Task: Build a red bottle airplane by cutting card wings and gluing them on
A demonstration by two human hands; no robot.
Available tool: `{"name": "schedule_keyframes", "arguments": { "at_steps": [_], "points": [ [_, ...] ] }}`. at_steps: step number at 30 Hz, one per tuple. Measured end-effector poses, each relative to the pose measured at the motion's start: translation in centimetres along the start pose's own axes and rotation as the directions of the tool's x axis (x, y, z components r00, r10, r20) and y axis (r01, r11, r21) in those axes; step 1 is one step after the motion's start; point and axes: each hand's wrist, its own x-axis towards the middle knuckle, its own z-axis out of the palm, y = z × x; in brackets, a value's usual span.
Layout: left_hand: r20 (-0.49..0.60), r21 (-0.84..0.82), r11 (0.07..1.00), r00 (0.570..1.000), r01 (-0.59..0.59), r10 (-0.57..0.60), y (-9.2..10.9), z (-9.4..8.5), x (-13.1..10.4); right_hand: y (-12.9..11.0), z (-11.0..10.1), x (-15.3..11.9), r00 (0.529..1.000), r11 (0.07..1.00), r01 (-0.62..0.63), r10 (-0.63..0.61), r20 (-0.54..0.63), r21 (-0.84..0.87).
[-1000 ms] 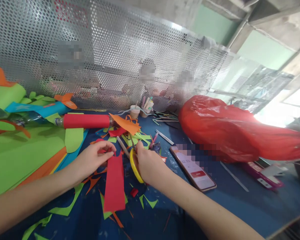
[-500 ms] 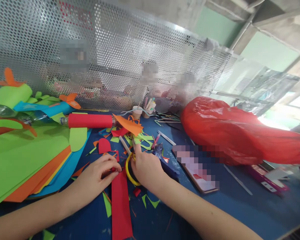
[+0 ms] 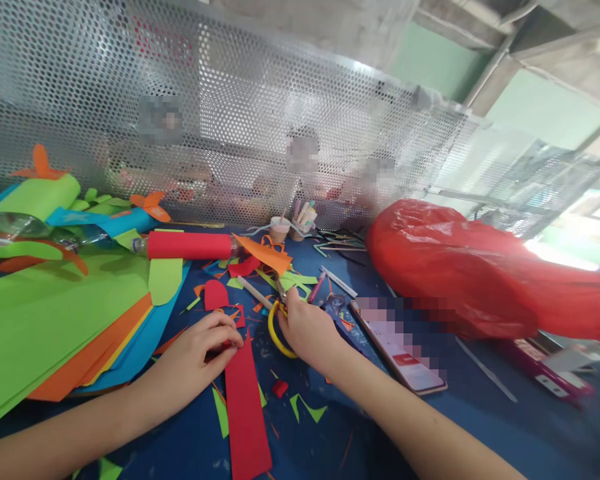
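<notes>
My left hand (image 3: 207,350) has its fingers curled in a pinch, with a bit of red paper partly showing between them. Just beside its fingertips is the pointed top of a long red paper strip (image 3: 247,407), which lies on the blue table. My right hand (image 3: 313,327) is closed on a pair of scissors (image 3: 275,337) with yellow handles. Their metal blades point away from me, over the green scraps, and are partly hidden. A rounded red paper piece (image 3: 216,295) rests beyond my left hand. A small red scrap (image 3: 280,388) lies between the strip and my right forearm.
Coloured sheets (image 3: 70,320) are stacked at left, with a red-wrapped bottle (image 3: 190,245) behind. A phone (image 3: 400,353), a big red plastic bag (image 3: 455,273) and a purple box (image 3: 550,373) are at right. Cups (image 3: 280,230) stand before a perforated metal screen (image 3: 250,100).
My right hand has moved slightly right with the scissors, away from the red strip. The strip's top now shows as a point beside my left fingers. The view has shifted slightly.
</notes>
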Motion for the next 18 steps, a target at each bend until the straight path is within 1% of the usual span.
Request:
{"name": "schedule_keyframes", "arguments": {
  "at_steps": [6,10,14,18],
  "points": [
    [-0.041,0.02,0.999,0.999,-0.033,0.034,0.0,0.3,0.1,0.2,0.0,-0.2,1.0,0.999,0.011,-0.012,-0.013,-0.048],
    [-0.045,0.067,0.995,0.996,-0.069,0.072,-0.2,0.7,0.0,0.0,-0.1,-0.7,0.999,0.995,0.04,-0.039,0.012,-0.091],
    [-0.023,0.132,0.983,0.991,-0.126,0.131,-0.4,1.0,-0.4,0.5,-1.7,-1.0,0.996,0.989,0.086,-0.082,0.04,-0.122],
    [-0.015,0.15,0.974,0.984,-0.172,0.177,-0.6,1.1,-0.6,2.3,-4.1,-1.1,0.995,0.974,0.096,-0.087,0.056,-0.205]
  ]
}}
